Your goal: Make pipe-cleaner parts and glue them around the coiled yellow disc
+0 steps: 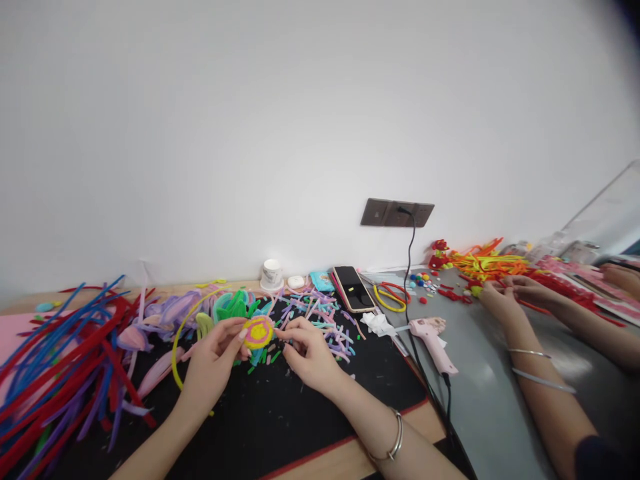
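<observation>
My left hand [223,347] pinches a flat round coil of fuzzy pipe cleaner [259,333], with yellow and pink rings, between thumb and fingers. At the coil's right edge are the closed fingertips of my right hand [311,353]; a small bit there is too fine to make out. A long yellow pipe cleaner [176,353] arcs behind my left hand; where its ends go is hidden. Beneath and behind the coil, short cut pipe-cleaner pieces [320,313] in lilac, pink and teal are scattered on the black mat [300,427]. Green looped pipe cleaners [234,304] lie just behind.
Red, blue and purple pipe cleaners [75,367] heap at left. Along the back stand a white cup [271,273] and a phone [353,289]. Yellow-and-red-handled scissors [391,297] and a corded pink glue gun [434,343] lie right. Another person's hands [510,303] work farther right.
</observation>
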`<state>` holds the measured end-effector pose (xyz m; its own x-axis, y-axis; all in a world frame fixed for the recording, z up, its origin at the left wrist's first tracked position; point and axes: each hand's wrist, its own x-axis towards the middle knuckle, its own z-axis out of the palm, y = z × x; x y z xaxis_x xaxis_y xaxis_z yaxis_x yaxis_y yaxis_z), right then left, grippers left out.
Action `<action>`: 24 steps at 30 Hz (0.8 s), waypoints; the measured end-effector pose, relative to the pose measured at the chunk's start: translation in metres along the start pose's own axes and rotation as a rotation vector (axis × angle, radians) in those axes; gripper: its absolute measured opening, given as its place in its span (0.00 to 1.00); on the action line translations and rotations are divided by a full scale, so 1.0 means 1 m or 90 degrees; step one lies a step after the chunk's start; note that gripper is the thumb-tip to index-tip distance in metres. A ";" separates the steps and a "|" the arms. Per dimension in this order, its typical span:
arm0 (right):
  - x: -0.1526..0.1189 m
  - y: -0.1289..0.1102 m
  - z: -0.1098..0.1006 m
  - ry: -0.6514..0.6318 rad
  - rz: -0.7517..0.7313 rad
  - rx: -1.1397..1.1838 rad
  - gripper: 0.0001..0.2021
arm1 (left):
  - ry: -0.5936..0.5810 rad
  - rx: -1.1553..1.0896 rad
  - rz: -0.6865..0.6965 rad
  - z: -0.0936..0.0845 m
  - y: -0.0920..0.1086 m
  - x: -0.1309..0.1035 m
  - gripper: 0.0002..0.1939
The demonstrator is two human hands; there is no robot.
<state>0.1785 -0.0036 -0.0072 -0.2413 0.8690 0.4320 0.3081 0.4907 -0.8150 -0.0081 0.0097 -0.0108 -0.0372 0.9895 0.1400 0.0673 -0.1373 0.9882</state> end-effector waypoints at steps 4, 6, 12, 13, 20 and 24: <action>0.000 0.000 0.000 -0.006 0.005 -0.005 0.15 | 0.009 -0.011 0.005 0.000 0.002 0.000 0.19; 0.001 -0.001 0.000 -0.004 0.008 -0.006 0.15 | 0.005 -0.017 0.003 0.000 0.001 0.000 0.18; 0.000 -0.002 -0.001 -0.005 0.001 -0.011 0.15 | -0.007 -0.021 -0.010 -0.002 -0.005 0.001 0.18; 0.000 -0.001 -0.001 -0.005 0.000 -0.014 0.15 | -0.007 -0.021 -0.011 -0.002 -0.006 0.001 0.19; 0.000 0.000 0.000 -0.004 0.001 -0.022 0.14 | 0.005 -0.012 -0.015 -0.001 -0.005 0.001 0.19; 0.001 -0.002 -0.001 -0.004 0.006 -0.018 0.13 | -0.001 -0.012 -0.009 -0.001 -0.005 0.001 0.19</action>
<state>0.1783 -0.0042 -0.0048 -0.2442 0.8732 0.4217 0.3363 0.4841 -0.8078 -0.0093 0.0109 -0.0151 -0.0371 0.9914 0.1256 0.0478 -0.1238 0.9912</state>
